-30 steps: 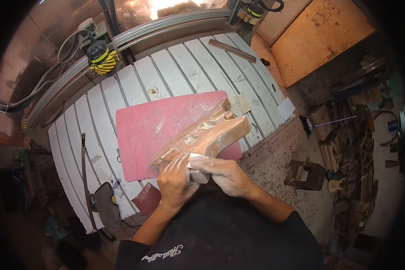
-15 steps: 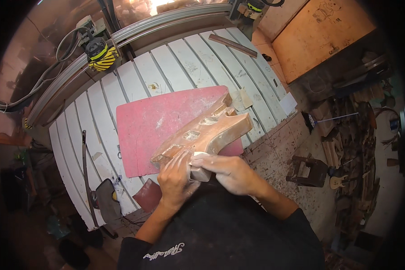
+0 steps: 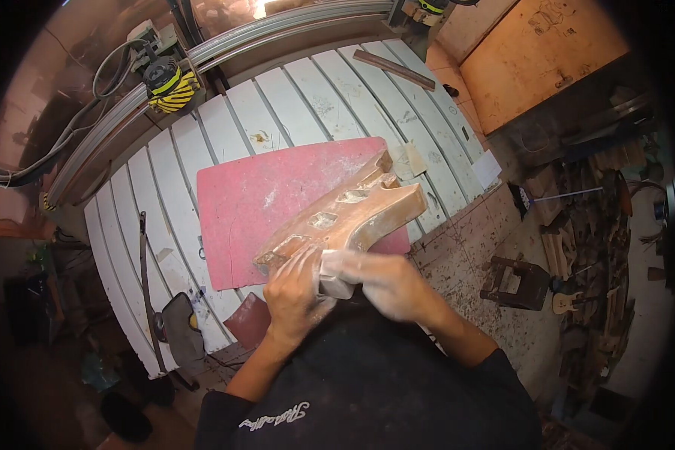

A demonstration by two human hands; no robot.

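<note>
A light brown carved wooden body (image 3: 361, 216), shaped like a guitar's, with several cut recesses and dusted pale, lies diagonally over a pink board (image 3: 236, 206). My left hand (image 3: 296, 292) is wrapped over its near end, fingers bent onto the wood. My right hand (image 3: 390, 285), dusty and motion-blurred, presses a small white sheet (image 3: 328, 259), like sandpaper, against the same end, beside my left fingers.
The board rests on a white slatted machine bed (image 3: 142, 195) with a rail and striped spindle head (image 3: 171, 94) behind. A brown strip (image 3: 394, 69), long dark bar (image 3: 144, 259) and maroon sheet (image 3: 244, 322) lie about. Stacked wood offcuts (image 3: 559, 255) stand at right.
The whole view has shifted slightly, with the bed higher in the picture. My right hand moves on the near end with the white sheet, now blurred; my left keeps its grip.
</note>
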